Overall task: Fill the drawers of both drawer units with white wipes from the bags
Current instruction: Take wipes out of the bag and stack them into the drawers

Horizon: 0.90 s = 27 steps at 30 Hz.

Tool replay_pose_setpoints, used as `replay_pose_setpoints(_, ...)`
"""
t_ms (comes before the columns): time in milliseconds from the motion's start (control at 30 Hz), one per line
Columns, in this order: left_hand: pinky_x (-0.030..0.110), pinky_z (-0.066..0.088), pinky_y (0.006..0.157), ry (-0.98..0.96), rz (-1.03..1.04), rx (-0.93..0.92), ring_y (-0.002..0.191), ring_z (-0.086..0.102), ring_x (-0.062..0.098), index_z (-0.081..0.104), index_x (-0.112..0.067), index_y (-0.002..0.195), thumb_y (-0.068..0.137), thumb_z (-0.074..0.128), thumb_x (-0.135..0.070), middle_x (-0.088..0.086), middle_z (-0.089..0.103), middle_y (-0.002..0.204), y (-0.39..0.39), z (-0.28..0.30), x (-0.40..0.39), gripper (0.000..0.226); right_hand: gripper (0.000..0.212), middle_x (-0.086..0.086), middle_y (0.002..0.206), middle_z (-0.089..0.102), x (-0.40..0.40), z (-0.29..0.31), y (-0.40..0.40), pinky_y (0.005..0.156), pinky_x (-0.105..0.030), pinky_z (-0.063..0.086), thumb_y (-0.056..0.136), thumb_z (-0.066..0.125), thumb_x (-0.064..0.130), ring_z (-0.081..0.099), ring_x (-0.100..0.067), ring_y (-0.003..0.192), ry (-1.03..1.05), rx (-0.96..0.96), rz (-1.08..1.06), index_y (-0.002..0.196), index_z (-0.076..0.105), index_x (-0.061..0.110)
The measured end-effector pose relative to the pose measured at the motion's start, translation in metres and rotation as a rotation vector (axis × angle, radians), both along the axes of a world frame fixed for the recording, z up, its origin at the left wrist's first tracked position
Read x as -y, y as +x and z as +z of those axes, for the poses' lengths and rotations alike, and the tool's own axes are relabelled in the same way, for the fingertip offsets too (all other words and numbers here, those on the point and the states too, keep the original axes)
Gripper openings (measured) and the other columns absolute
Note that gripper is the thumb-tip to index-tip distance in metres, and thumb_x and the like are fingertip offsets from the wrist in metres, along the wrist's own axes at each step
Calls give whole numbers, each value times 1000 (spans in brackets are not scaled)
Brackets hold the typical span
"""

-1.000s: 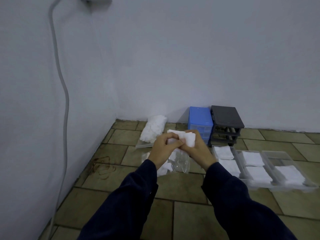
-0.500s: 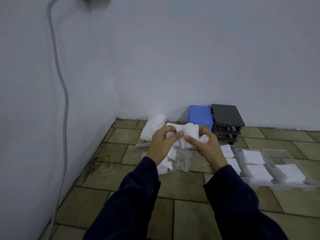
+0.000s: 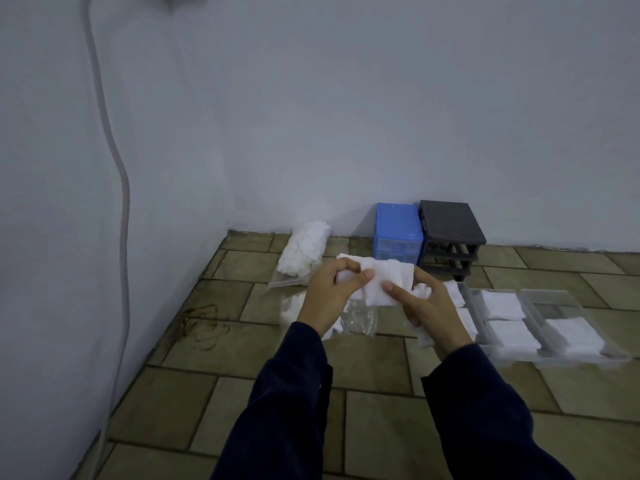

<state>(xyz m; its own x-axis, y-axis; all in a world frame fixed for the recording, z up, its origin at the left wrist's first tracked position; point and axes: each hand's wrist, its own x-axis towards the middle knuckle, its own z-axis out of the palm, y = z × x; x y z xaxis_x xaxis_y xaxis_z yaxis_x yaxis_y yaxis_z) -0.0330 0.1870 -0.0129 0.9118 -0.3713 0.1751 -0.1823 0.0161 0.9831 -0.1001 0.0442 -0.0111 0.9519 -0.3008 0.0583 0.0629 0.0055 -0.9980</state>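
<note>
Both hands hold one white wipe [image 3: 381,280] up above the floor. My left hand [image 3: 329,296] pinches its left edge, and my right hand [image 3: 424,306] pinches its right side with more wipes bunched in the palm. A blue drawer unit [image 3: 398,233] and a black drawer unit [image 3: 448,233] stand against the far wall. Clear drawers [image 3: 540,323] lie on the floor at the right with white wipes inside. A full bag of wipes [image 3: 304,252] lies near the corner. A nearly flat clear bag [image 3: 356,317] lies under my hands.
Brown floor tiles [image 3: 277,386] run up to white walls on the left and behind. A grey hose [image 3: 119,188] hangs down the left wall to the floor.
The wipe has been pulled wider between my hands, from a bunched lump to a flatter sheet. My hands have moved slightly apart.
</note>
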Motion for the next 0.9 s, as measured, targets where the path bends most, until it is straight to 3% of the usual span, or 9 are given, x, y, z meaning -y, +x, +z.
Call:
replay_pose_setpoints(133,26,49,77,12,30,-23,81,58,12,64,-16,77,83,69,-18,-3,62,81,-1,-6,0,9,9,1,58,54,2,-1,-5,36,-15,31,83,66,12,40,-3,38,18,-52,0,92,64,11)
replay_pose_setpoints(200,32,51,81,0,31,-56,84,60,15,64,-16,77,83,69,-17,-1,64,84,-2,-10,-1,8,6,3,54,53,4,-3,-6,36,-15,31,82,67,10,40,-3,38,11,-78,-21,83,61,12)
replay_pose_setpoints(300,33,51,82,-7,29,-76,87,61,16,64,-15,77,83,68,-16,0,64,86,-4,-14,-3,7,11,6,47,51,6,-5,-8,35,-15,31,81,68,9,38,-4,36,-32,-99,-8,78,59,11)
replay_pose_setpoints(433,18,48,74,14,51,-66,80,58,5,64,-17,75,85,66,-17,-6,62,80,-11,-16,-5,11,11,3,51,51,6,-10,-10,35,-16,31,80,70,8,38,-5,37,-63,-141,29,81,60,12)
replay_pose_setpoints(600,27,47,77,-45,79,-254,93,57,15,68,-23,79,96,46,-15,-5,65,91,-23,-21,-8,29,22,8,37,44,5,-11,-12,35,-16,30,83,67,12,35,-4,31,-56,-218,32,66,53,13)
replay_pose_setpoints(667,32,50,77,-54,70,-216,98,57,19,69,-24,81,93,45,-2,-4,65,97,-26,-25,-12,35,23,9,37,43,7,-11,-14,35,-16,30,83,67,13,34,-5,31,-40,-206,13,66,52,13)
replay_pose_setpoints(733,25,53,75,-13,54,-150,99,58,17,68,-26,89,90,43,7,-7,63,103,-28,-29,-17,42,24,9,38,43,8,-10,-16,35,-16,29,82,68,13,32,-6,32,-8,-185,2,65,52,13)
replay_pose_setpoints(900,18,52,74,-5,-4,-115,94,64,5,63,-28,100,90,53,2,-6,67,102,-32,-35,-16,33,23,8,38,46,3,-8,-17,34,-15,30,80,69,10,34,-4,31,-3,-156,58,63,53,12)
